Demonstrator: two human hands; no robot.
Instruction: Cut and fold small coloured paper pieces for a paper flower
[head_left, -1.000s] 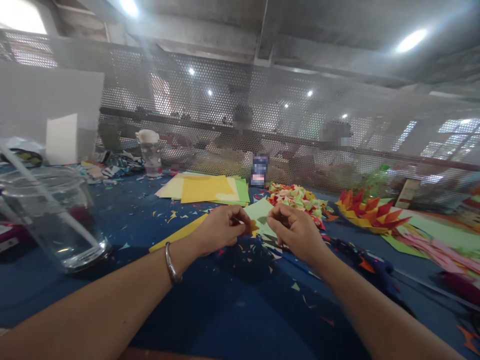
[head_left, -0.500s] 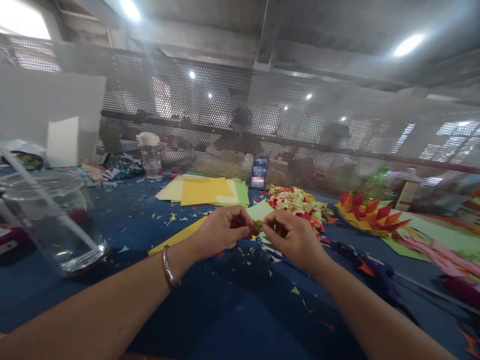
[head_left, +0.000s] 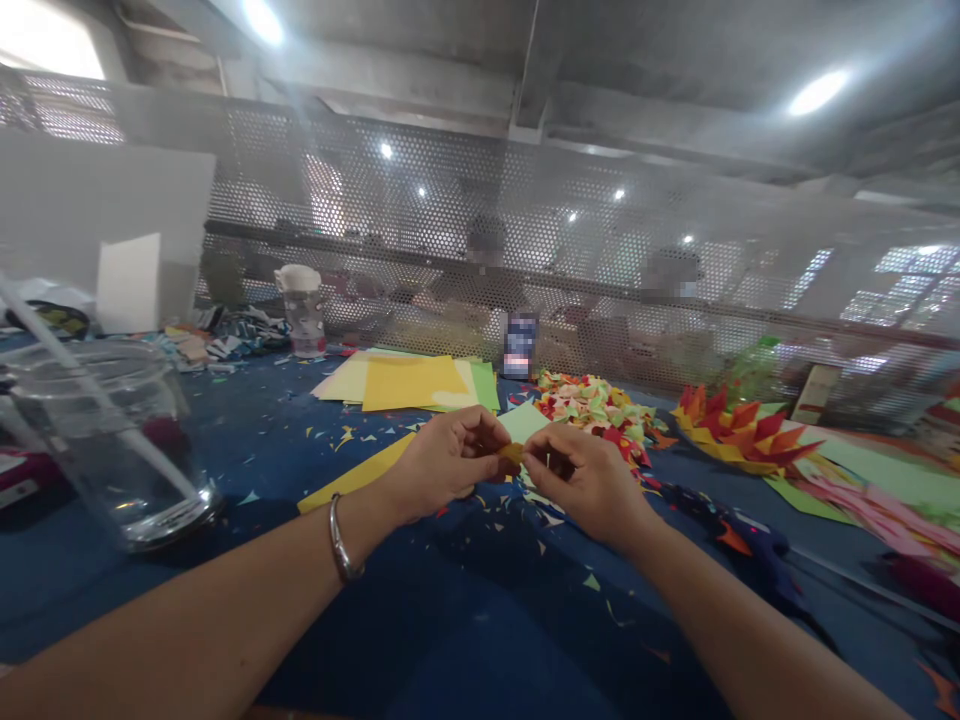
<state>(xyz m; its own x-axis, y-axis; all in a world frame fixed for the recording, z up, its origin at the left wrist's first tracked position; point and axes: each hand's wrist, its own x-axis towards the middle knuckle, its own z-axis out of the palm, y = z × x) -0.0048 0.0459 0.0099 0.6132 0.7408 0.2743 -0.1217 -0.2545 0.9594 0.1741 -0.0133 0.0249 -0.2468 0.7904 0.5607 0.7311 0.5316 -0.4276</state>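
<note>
My left hand (head_left: 442, 462), a metal bangle on its wrist, and my right hand (head_left: 589, 478) meet over the blue table (head_left: 465, 620). Both pinch a small folded yellow-orange paper piece (head_left: 512, 454) between their fingertips. Most of the piece is hidden by the fingers. Under the hands lie a long yellow paper sheet (head_left: 352, 478) and a light green sheet (head_left: 523, 420).
A clear plastic cup with a straw (head_left: 112, 440) stands at the left. A stack of yellow and green sheets (head_left: 412, 382), a heap of small folded pieces (head_left: 596, 398) and an orange-red paper crown (head_left: 739, 425) lie behind. A perforated metal screen (head_left: 525, 250) with people beyond closes the back.
My two hands have drawn closer together around the small paper piece. The fingers have shifted slightly on it; the view has barely moved.
</note>
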